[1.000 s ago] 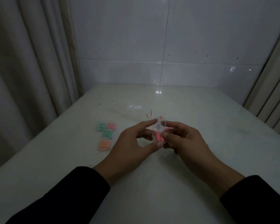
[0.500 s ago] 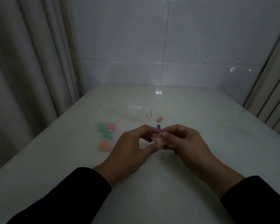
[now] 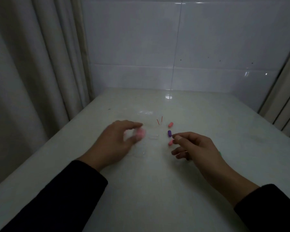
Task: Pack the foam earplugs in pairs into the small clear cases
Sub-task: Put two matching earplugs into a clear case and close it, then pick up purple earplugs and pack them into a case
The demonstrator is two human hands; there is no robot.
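Two hands are over a pale glossy bench, both in dark sleeves. The left hand is motion-blurred; its thumb and fingers are curled around a small clear case with pink showing inside it, held just above the bench surface. The blur hides whether the case's lid is closed.

Taking the purple earplug as landmark: it lies on the bench near the middle of the view, and the held case is well to its left. The right hand is immediately right of it, forefinger and thumb brought close together with their tips just beside the plug. Whether they touch it cannot be told; the hand has nothing in it that shows, and its other fingers hang loosely curled lower down. One pink earplug lies just beyond the purple one, farther from the person. Another pink earplug lies just on the near side of it, partly under the right thumb. Two thin red marks show on the bench beyond and slightly left of the purple plug. An empty clear case, faint against the bench, lies between the purple plug and the left hand. A white tiled wall rises behind the bench, and curtains hang to the left.
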